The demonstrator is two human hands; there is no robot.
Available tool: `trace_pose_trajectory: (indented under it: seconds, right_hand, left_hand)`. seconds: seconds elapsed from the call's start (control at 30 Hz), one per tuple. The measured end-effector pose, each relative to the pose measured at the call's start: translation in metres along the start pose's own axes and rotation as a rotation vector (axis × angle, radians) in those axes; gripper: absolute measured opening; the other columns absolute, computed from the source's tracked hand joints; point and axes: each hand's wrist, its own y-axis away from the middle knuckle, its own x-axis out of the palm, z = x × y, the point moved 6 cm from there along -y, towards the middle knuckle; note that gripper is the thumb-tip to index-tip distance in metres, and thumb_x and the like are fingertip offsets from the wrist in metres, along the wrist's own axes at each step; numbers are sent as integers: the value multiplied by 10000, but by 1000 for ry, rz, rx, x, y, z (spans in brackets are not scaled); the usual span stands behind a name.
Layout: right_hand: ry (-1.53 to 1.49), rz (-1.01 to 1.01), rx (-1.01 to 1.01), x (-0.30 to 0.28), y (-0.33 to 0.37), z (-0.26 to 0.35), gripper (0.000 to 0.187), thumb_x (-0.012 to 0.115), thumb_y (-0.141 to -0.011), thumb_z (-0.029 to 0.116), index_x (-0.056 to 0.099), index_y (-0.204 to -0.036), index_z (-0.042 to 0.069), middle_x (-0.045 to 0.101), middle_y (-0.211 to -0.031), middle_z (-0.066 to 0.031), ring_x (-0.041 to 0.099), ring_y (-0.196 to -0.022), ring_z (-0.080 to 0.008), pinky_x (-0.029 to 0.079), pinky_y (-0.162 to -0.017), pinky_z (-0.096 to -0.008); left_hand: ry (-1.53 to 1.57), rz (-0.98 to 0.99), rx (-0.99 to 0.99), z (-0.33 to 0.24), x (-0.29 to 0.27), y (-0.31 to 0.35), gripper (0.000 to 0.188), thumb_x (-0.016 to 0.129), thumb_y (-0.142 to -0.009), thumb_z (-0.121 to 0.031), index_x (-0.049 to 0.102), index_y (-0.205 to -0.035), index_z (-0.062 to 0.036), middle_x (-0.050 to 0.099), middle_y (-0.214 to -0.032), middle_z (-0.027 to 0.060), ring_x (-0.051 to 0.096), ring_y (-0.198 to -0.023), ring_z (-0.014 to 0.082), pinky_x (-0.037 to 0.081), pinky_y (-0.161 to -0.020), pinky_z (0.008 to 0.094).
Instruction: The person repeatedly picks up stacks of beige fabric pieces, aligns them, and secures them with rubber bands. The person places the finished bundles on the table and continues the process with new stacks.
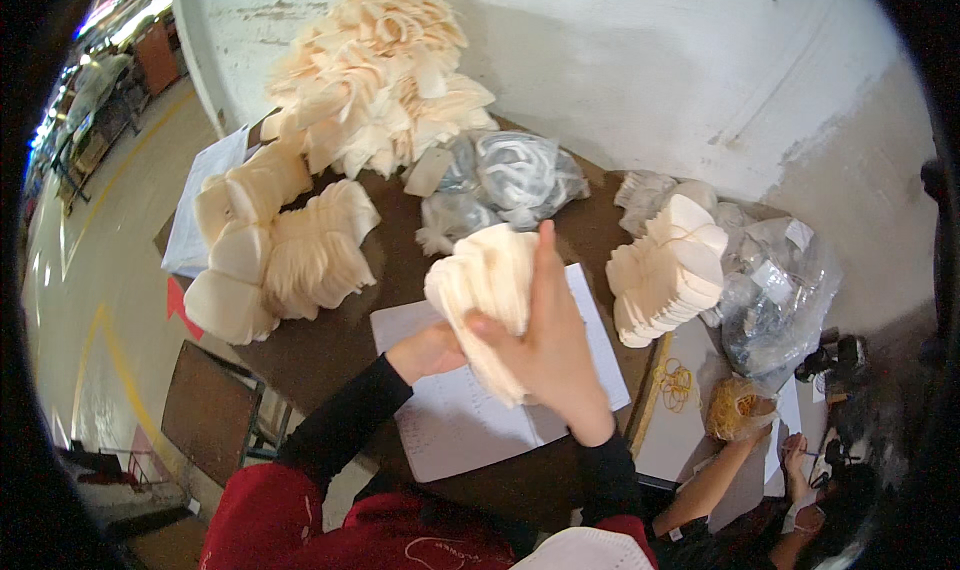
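Observation:
A stack of thin cream foam pads (485, 280) is held upright between my two hands above an open notebook (450, 445). My right hand (555, 345) grips its right side, the thumb across the front and a finger pointing up along the edge. My left hand (428, 352) closes on the lower left of the stack; its fingers are partly hidden behind the pads. More stacked foam pads (325, 235) stand on the brown table to the left, and another stack (668, 270) is at the right.
A tall heap of loose foam pads (385, 70) leans against the white wall (620, 60). Clear plastic bags (515, 175) lie behind my hands, with another bag (780, 290) at right. Yellow rubber bands (677, 382) lie near another person's arm (710, 485). A chair (210, 405) stands at lower left.

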Motion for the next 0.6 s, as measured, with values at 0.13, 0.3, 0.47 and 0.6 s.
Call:
trace_pose_trajectory:
  seconds: [0.13, 0.3, 0.47, 0.6]
  right_hand:
    - [12, -77, 45, -7, 0, -3, 909, 668, -897, 336, 130, -1524, -42, 404, -1401, -311, 459, -1269, -449, 386, -1048, -459]
    - [-57, -46, -23, -2, 1, 2, 861, 662, -899, 334, 175, -1531, 10, 433, -1367, -320, 536, -1164, -445, 466, -942, -471]
    - [-537, -112, 249, -37, 4, -8, 680, 679, -888, 131, 349, -1479, 69, 584, -1249, -187, 617, -974, -211, 498, -843, -319]
    - [-578, -201, 224, -36, 7, -15, 306, 671, -881, 20, 621, -1182, 2, 623, -1017, -77, 608, -864, -121, 501, -760, -261]
  left_hand:
    - [127, -208, -23, 2, -8, 7, 803, 715, -813, -465, 429, -1432, -40, 510, -1413, 144, 495, -1303, 294, 362, -1133, 452]
    - [195, -12, 173, -8, -12, 5, 698, 638, -888, -429, 425, -1436, -51, 531, -1380, 137, 520, -1264, 273, 389, -1105, 441]
    - [440, -14, 56, -35, 19, 3, 698, 564, -944, -470, 343, -1497, -104, 583, -1199, 61, 550, -1099, 227, 426, -962, 428]
    - [862, 277, 159, -44, 39, 1, 837, 661, -873, -478, 280, -1520, -108, 576, -1207, 104, 527, -1143, 260, 391, -1000, 456]
